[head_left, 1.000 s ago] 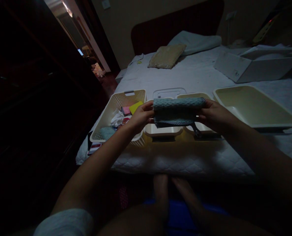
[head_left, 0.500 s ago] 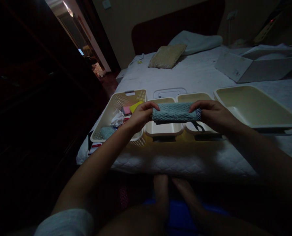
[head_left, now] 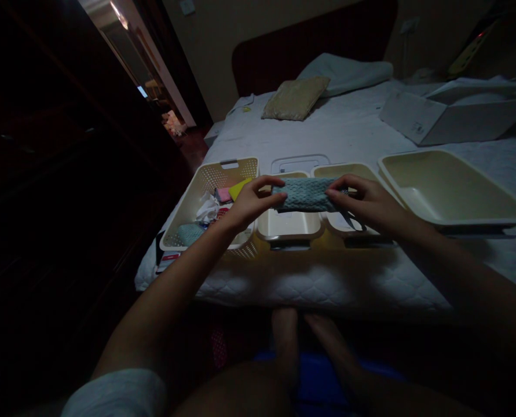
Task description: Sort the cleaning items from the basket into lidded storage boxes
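Stretched between my two hands is a folded teal cloth (head_left: 307, 194) with a bumpy woven surface, held level above the two middle bins. My left hand (head_left: 254, 202) pinches its left end between thumb and fingers. At the other end, my right hand (head_left: 364, 200) grips it the same way. A dark strap or cord dangles below my right fingers. To the left, a perforated basket (head_left: 182, 202) holds pink, yellow, white and red items and another teal piece (head_left: 190, 233).
Cream bins (head_left: 290, 236), (head_left: 357, 169) stand on the bed (head_left: 318, 284) beneath my hands, and a larger cream bin (head_left: 457, 191) stands at the right. Farther back are a white box (head_left: 466, 119) and a beige cushion (head_left: 295, 98). A blue object (head_left: 322, 382) lies low by my feet.
My fingers have shifted their hold on the teal cloth: the left thumb now presses its front, and the right hand has moved inward over the right end. The cloth has risen slightly.
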The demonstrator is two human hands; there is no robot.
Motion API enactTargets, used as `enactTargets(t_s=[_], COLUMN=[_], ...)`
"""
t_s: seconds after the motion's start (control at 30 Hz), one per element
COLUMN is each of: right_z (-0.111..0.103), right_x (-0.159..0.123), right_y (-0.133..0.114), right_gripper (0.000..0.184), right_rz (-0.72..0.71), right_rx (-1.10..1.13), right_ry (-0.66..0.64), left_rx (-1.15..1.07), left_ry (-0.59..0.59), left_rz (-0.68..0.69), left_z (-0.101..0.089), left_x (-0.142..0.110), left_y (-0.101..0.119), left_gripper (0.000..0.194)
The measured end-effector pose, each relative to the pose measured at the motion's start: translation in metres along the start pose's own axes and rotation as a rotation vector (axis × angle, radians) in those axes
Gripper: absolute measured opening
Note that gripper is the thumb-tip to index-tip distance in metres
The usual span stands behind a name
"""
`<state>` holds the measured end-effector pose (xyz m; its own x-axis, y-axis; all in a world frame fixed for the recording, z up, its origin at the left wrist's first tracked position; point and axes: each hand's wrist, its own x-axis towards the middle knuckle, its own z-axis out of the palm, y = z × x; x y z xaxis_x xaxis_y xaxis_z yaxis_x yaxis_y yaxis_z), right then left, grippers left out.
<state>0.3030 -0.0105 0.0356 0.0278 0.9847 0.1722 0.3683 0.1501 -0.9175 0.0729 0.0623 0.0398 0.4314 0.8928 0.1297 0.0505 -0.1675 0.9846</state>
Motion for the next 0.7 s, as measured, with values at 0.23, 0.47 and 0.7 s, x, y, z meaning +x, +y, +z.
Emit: enactTargets(t_s=[0.23, 0.47, 0.7], right_z=[0.002, 0.004, 0.005], right_x=[0.002, 0.007, 0.012], right_y=[0.005, 0.014, 0.017], right_gripper=[0.054, 0.031, 0.024], right_rz=[-0.004, 0.034, 0.016], right_rx=[0.106, 0.109, 0.067], right_ry=[0.095, 0.129, 0.143], left_rx=[-0.045, -0.044, 0.014], left_ry=[0.014, 0.016, 0.054], left_rz=[0.038, 0.032, 0.014], left_z=[-0.001, 0.0, 0.003], left_x=[0.0, 0.005, 0.011], left_y=[-0.004, -0.011, -0.012], left_gripper=[0.063, 0.049, 0.035])
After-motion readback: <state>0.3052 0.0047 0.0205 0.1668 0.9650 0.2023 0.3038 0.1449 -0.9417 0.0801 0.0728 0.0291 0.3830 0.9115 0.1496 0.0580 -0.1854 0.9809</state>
